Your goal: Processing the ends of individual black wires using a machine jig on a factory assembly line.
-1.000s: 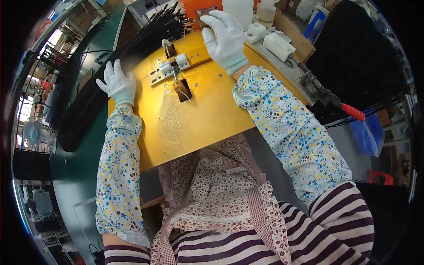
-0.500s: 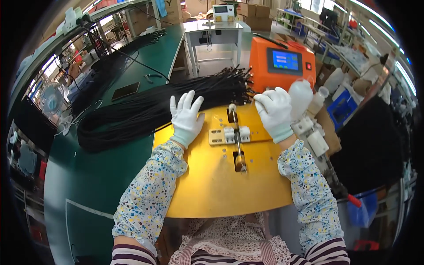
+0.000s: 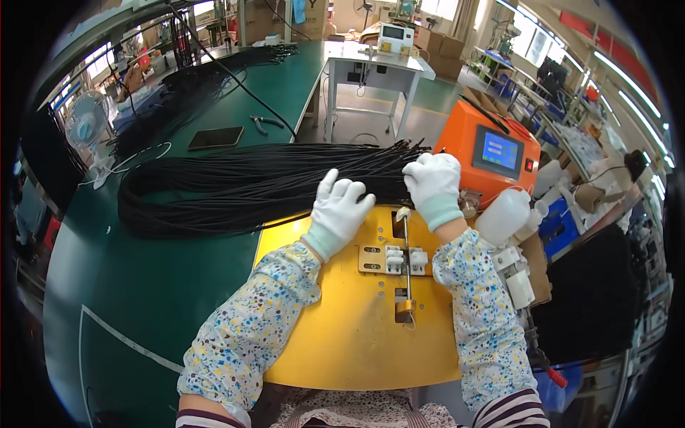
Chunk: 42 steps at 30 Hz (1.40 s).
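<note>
My left hand, in a white glove, is over the near edge of a long bundle of black cables. Its fingers are apart and a little bent, and I see nothing in them. By the cable ends, my right hand has its gloved fingers curled together; what they hold, if anything, is hidden. Between and below the hands lies a yellow metal plate. It carries a white clamp block and a thin metal rod running lengthwise over it.
An orange machine with a lit screen stands right of the cable ends. Near it are a white plastic bottle and a red-tipped lever. On the green table lie a phone and pliers.
The view has shifted, with the machine now farther right and tilted. My left hand has moved in toward the cables and bent its fingers. My right hand has come closer to the left.
</note>
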Each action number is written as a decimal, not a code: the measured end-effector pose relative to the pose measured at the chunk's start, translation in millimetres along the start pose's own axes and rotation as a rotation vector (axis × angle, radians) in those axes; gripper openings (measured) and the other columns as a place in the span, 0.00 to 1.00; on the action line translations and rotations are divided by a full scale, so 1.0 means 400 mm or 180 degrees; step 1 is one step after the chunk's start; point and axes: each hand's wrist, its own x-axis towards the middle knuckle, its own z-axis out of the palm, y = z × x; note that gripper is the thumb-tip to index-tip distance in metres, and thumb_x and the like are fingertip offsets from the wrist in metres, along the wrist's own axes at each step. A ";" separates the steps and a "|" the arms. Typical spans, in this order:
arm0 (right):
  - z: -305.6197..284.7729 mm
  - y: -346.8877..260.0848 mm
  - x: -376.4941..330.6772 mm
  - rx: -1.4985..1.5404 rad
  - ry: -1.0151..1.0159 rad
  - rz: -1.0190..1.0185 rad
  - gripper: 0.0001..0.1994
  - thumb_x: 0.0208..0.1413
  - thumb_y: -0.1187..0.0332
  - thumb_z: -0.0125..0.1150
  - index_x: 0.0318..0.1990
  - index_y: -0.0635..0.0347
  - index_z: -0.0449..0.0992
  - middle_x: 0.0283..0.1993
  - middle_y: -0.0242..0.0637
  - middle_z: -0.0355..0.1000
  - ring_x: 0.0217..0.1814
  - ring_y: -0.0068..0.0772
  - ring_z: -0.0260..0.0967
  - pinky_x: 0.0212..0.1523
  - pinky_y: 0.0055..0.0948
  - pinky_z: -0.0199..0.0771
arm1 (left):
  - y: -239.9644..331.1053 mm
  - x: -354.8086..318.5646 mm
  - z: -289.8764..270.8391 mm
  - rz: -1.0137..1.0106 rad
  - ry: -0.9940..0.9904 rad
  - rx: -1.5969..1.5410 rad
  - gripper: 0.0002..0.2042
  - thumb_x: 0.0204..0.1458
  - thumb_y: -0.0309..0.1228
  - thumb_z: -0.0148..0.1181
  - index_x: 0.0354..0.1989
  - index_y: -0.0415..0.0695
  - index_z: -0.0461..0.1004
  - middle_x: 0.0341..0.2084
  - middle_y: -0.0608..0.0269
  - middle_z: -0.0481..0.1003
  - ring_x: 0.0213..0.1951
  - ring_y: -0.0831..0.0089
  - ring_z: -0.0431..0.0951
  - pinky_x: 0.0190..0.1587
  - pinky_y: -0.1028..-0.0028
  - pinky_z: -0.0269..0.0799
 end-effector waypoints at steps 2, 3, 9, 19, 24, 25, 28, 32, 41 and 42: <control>-0.036 0.010 -0.014 0.0289 0.0444 0.0092 0.03 0.42 0.67 0.65 0.27 0.47 0.80 0.29 0.30 0.72 0.38 0.36 0.69 0.52 0.40 0.62 | 0.005 0.034 0.021 -0.0185 -0.0330 0.0095 0.09 0.39 0.32 0.66 0.31 0.53 0.77 0.38 0.70 0.71 0.50 0.67 0.69 0.62 0.56 0.55; -0.053 0.016 -0.031 0.0422 0.0656 0.0156 0.05 0.42 0.67 0.66 0.29 0.48 0.80 0.29 0.29 0.72 0.38 0.37 0.69 0.53 0.40 0.62 | 0.007 0.043 0.032 -0.0264 -0.0499 0.0120 0.07 0.38 0.32 0.65 0.29 0.53 0.77 0.36 0.72 0.71 0.48 0.68 0.69 0.60 0.57 0.58; -0.122 0.037 -0.160 0.0818 0.0997 0.0229 0.08 0.48 0.71 0.64 0.38 0.54 0.80 0.32 0.32 0.74 0.37 0.32 0.71 0.46 0.35 0.69 | -0.031 0.055 0.032 -0.0419 -0.0001 -0.0356 0.08 0.37 0.30 0.67 0.27 0.52 0.76 0.37 0.69 0.72 0.45 0.66 0.71 0.54 0.58 0.62; -0.163 -0.054 -0.260 0.4805 -0.0666 0.1858 0.10 0.60 0.74 0.56 0.47 0.66 0.77 0.33 0.29 0.73 0.31 0.15 0.68 0.33 0.17 0.70 | 0.044 0.016 -0.168 -0.0331 -0.0145 -0.1358 0.10 0.40 0.26 0.66 0.32 0.43 0.75 0.35 0.63 0.76 0.37 0.61 0.76 0.39 0.64 0.72; -0.167 -0.079 -0.277 0.4832 -0.0552 0.1264 0.09 0.61 0.75 0.55 0.47 0.67 0.77 0.32 0.29 0.74 0.30 0.16 0.69 0.31 0.18 0.71 | 0.195 0.035 -0.235 -0.1079 -0.1032 -0.2792 0.09 0.48 0.23 0.62 0.39 0.41 0.77 0.35 0.55 0.77 0.36 0.60 0.78 0.41 0.67 0.75; -0.168 -0.080 -0.280 0.4829 -0.0607 0.1353 0.09 0.60 0.74 0.56 0.46 0.67 0.77 0.33 0.32 0.75 0.32 0.18 0.71 0.32 0.20 0.72 | 0.195 0.032 -0.228 -0.1385 -0.1181 -0.2934 0.09 0.50 0.23 0.61 0.40 0.41 0.76 0.35 0.54 0.77 0.36 0.60 0.79 0.41 0.68 0.75; -0.170 -0.072 -0.287 0.4790 -0.0710 0.1503 0.09 0.59 0.73 0.59 0.44 0.67 0.77 0.35 0.37 0.77 0.35 0.21 0.75 0.36 0.23 0.76 | 0.191 0.019 -0.201 -0.1985 -0.1433 -0.3229 0.09 0.53 0.23 0.59 0.43 0.40 0.76 0.33 0.52 0.78 0.35 0.62 0.80 0.40 0.69 0.75; -0.172 -0.055 -0.297 0.3512 -0.0735 0.0632 0.08 0.56 0.72 0.60 0.42 0.64 0.77 0.35 0.40 0.76 0.36 0.32 0.76 0.36 0.30 0.75 | 0.190 -0.006 -0.189 -0.1035 -0.1152 -0.2789 0.09 0.53 0.24 0.59 0.43 0.40 0.76 0.32 0.51 0.78 0.34 0.60 0.80 0.39 0.69 0.75; -0.174 -0.074 -0.288 0.3075 -0.0500 0.0240 0.05 0.52 0.76 0.58 0.37 0.60 0.73 0.33 0.42 0.70 0.34 0.46 0.71 0.35 0.36 0.72 | 0.185 -0.001 -0.190 -0.0674 -0.1439 -0.2643 0.08 0.53 0.26 0.60 0.41 0.42 0.76 0.30 0.51 0.77 0.33 0.53 0.78 0.36 0.66 0.75; -0.171 -0.074 -0.286 0.3165 -0.0419 0.0093 0.06 0.51 0.77 0.58 0.38 0.62 0.73 0.34 0.42 0.70 0.33 0.43 0.71 0.35 0.33 0.71 | 0.189 -0.008 -0.181 -0.0607 -0.1379 -0.2734 0.07 0.53 0.26 0.60 0.40 0.42 0.76 0.30 0.51 0.78 0.32 0.54 0.79 0.35 0.66 0.75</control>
